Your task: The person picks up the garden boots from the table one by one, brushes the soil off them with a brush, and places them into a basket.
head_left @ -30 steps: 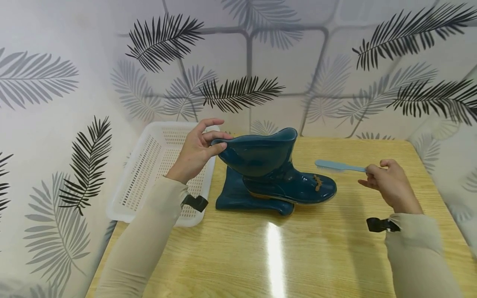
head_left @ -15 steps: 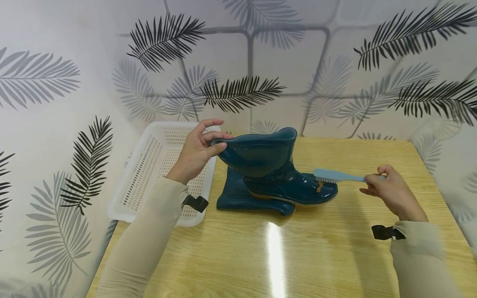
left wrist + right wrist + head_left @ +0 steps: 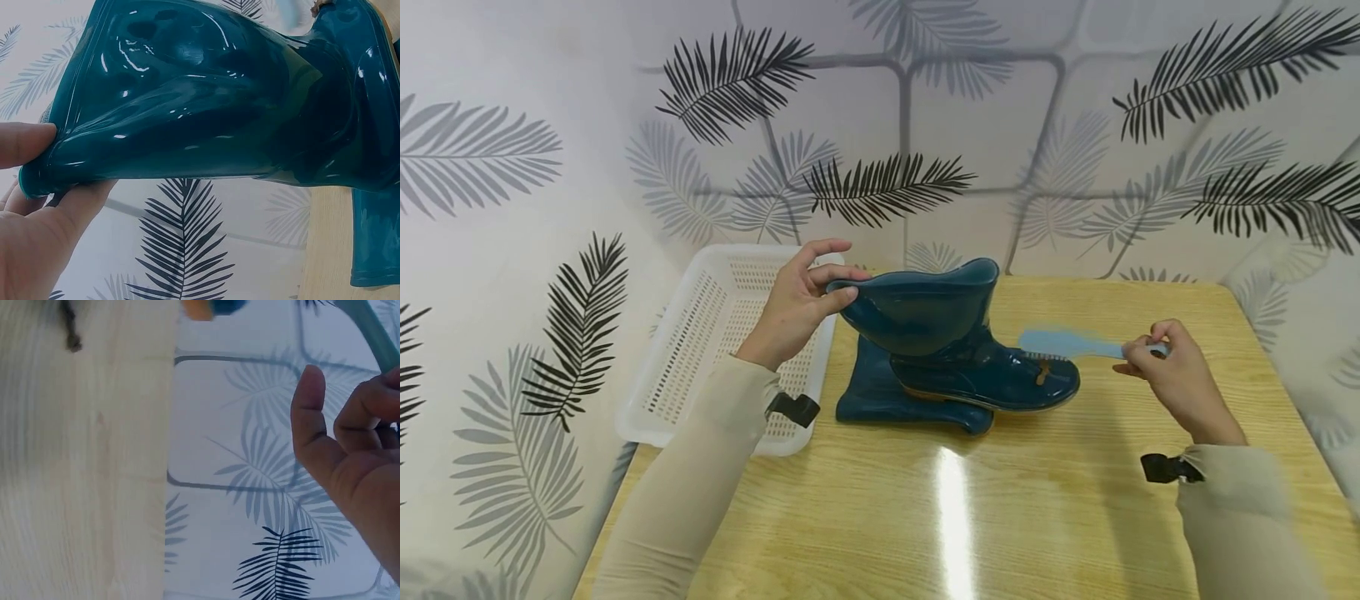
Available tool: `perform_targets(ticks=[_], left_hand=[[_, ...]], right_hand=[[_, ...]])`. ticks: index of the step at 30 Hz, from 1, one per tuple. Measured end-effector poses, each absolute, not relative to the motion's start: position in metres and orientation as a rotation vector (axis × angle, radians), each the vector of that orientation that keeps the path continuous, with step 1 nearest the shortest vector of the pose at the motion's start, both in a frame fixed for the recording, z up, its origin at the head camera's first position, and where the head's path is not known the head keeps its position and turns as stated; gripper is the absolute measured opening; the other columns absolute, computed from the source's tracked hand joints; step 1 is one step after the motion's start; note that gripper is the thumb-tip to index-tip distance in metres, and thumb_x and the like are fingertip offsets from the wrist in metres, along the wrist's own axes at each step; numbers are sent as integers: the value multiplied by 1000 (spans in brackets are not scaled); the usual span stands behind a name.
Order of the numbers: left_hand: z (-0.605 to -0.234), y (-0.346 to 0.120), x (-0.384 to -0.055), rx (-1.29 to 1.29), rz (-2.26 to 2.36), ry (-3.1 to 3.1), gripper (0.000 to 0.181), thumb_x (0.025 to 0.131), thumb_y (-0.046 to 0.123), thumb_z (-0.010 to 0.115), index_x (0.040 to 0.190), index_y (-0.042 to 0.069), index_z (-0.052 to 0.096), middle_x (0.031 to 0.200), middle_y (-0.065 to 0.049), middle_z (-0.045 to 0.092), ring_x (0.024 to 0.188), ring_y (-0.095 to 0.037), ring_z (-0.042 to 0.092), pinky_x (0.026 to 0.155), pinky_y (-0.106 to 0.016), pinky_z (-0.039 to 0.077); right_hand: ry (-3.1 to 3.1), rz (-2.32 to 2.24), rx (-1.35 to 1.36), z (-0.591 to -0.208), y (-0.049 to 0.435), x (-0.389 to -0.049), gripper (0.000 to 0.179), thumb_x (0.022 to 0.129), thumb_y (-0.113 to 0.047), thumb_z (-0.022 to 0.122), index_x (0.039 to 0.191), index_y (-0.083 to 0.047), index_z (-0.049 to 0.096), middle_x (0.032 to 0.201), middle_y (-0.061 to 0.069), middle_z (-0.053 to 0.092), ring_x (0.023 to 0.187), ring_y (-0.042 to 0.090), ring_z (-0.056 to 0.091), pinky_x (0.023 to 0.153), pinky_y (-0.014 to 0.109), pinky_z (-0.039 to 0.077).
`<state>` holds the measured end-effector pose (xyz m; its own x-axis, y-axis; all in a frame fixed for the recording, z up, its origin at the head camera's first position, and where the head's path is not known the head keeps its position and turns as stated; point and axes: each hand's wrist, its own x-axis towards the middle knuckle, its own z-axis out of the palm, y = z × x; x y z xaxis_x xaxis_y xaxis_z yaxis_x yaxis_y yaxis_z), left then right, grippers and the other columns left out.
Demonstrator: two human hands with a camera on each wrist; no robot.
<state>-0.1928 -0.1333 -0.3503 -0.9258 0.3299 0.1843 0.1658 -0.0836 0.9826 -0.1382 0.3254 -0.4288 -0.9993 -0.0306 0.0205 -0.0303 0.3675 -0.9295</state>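
Note:
A glossy dark teal rain boot (image 3: 925, 317) stands in the head view with its toe to the right and a brown smear (image 3: 1042, 372) on the toe. My left hand (image 3: 801, 302) pinches the left edge of its top opening between thumb and fingers; the left wrist view shows the boot shaft (image 3: 187, 94) stretched out from that grip. My right hand (image 3: 1180, 375) grips the handle of a light blue brush (image 3: 1067, 343), whose bristles are at the top of the toe, just above the smear. A second teal boot (image 3: 880, 392) lies flat under the first.
A white perforated plastic basket (image 3: 662, 392) sits at the left edge of the wooden table (image 3: 865, 517), behind my left forearm. Leaf-patterned covering (image 3: 970, 125) rises along the table's back. Black straps with small devices (image 3: 1168, 468) are on both wrists.
The brush has come down from beyond the toe onto it, then slid left along it and blurred. My right hand moved with it. The left hand and both boots stay in place.

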Motion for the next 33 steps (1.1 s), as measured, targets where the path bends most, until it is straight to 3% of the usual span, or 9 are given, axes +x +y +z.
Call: perform_targets(ticks=[3,6,9,13,18,22,26,33], left_hand=[[-350,-132,-193,558,2159,2044,50,96,-11,58,142,1,43,103,7,72,96,-13,65,80,-24,50],[-349,-131,-192,559,2157,2049,51,96,-10,59,142,1,43,103,7,72,96,-13,64,80,-24,49],[-348,-131,-192,562,2155,2056,51,96,-10,59,142,1,43,103,7,72,96,-14,64,79,-24,49],[-348,-130,-192,577,2156,2052,50,96,-10,58,142,1,43,102,7,72,96,-13,65,79,-24,48],[-349,-131,-192,572,2135,2075,50,96,-8,59,142,2,43,104,6,72,96,-14,64,77,-24,48],[-349,-133,-191,557,2127,2087,51,96,-9,59,143,3,43,105,6,72,97,-15,64,78,-24,49],[-349,-134,-191,565,2130,2076,51,96,-9,59,143,3,43,106,5,72,98,-15,64,80,-24,49],[-351,-134,-192,553,2137,2073,51,96,-9,59,143,3,43,105,5,72,98,-15,65,83,-25,50]], right_hand=[[2768,-1564,-144,-436,325,-134,25,103,-8,48,95,-3,25,93,13,52,74,10,58,67,18,49],[2819,-1499,-132,-439,331,-128,28,102,-9,50,95,-3,24,88,8,54,63,13,46,55,28,36],[2811,-1480,-103,-440,340,-123,30,103,-11,51,94,-5,22,85,5,53,57,17,34,52,34,29],[2824,-1459,-79,-438,351,-118,31,102,-10,51,94,-6,21,84,6,50,56,17,32,52,34,28],[2856,-1487,30,-430,362,-117,29,101,-10,50,94,-8,22,86,4,53,63,11,48,57,24,38],[2859,-1568,94,-424,364,-120,27,101,-9,48,93,-9,22,83,-2,51,71,4,60,69,13,48],[2847,-1673,105,-426,357,-123,24,100,-6,47,92,-8,24,81,-3,46,71,2,60,75,11,49],[2837,-1615,46,-438,349,-124,26,102,-9,48,93,-6,24,85,-2,52,76,1,63,71,13,50]])
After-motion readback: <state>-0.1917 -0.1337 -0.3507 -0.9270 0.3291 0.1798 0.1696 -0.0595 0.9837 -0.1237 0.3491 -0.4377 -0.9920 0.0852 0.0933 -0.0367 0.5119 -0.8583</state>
